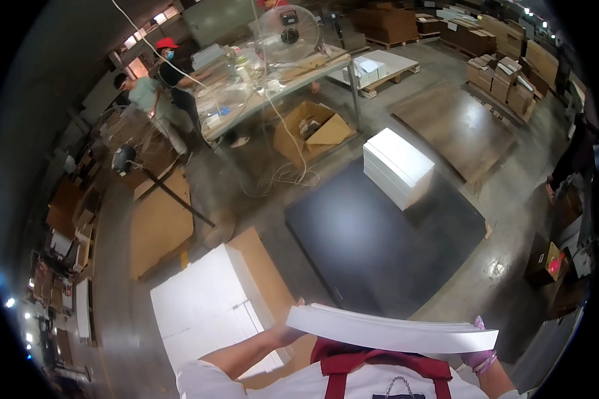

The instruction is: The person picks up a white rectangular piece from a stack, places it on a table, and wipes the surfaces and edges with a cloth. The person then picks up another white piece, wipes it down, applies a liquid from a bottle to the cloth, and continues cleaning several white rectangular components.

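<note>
A thick, slightly bowed stack of white sheets (393,330) stretches across in front of my chest. My left hand (289,320) grips its left end, with most of the fingers hidden behind the sheets. At the right end, my right hand (480,358) in a pinkish glove holds the stack, its fingertips showing over the top edge. Ahead lies a low dark board (393,253) with a neat block of white sheets (400,163) on its far part. To the left, large piles of white sheets (206,299) rest on brown board.
A fan on a long pole (173,193) stands at the left. Farther off is a cluttered worktable (279,86) with an open carton (313,133) beneath it and a loose cable nearby. Two people stand at its left. A brown board (452,126) lies beyond the dark one.
</note>
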The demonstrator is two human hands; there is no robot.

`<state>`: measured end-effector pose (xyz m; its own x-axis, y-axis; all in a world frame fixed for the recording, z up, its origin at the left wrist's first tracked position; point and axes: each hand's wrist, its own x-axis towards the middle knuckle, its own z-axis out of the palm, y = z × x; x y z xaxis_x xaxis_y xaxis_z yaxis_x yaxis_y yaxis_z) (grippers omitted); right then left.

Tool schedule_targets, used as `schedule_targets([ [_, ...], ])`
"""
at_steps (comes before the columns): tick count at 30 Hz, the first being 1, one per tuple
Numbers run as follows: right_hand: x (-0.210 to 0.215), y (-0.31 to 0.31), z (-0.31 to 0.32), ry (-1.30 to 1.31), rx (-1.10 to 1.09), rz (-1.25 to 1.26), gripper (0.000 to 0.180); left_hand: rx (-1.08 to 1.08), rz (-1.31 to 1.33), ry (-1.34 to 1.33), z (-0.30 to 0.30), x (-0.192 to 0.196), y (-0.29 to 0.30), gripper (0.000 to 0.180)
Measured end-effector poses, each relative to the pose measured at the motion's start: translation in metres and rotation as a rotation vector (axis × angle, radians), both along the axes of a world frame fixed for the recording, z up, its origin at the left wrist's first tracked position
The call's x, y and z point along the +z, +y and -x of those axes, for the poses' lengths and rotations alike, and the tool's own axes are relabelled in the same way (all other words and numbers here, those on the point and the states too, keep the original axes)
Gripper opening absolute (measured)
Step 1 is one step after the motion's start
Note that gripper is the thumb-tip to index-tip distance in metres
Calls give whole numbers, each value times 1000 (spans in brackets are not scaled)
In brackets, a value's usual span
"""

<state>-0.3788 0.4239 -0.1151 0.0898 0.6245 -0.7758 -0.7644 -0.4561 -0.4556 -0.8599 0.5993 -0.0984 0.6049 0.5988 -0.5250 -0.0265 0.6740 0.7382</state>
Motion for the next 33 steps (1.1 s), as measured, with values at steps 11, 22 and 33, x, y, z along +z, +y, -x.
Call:
schedule_targets([
  [11,17,181,172,-77,73,3,62,118,205,138,160,21,185,61],
  [22,-51,312,164,129,-228,-93,46,182,278,240,133,-17,399,71],
  [33,-103,474,77,-775,457,-353,64,210,310,387,29,-27,604,69],
])
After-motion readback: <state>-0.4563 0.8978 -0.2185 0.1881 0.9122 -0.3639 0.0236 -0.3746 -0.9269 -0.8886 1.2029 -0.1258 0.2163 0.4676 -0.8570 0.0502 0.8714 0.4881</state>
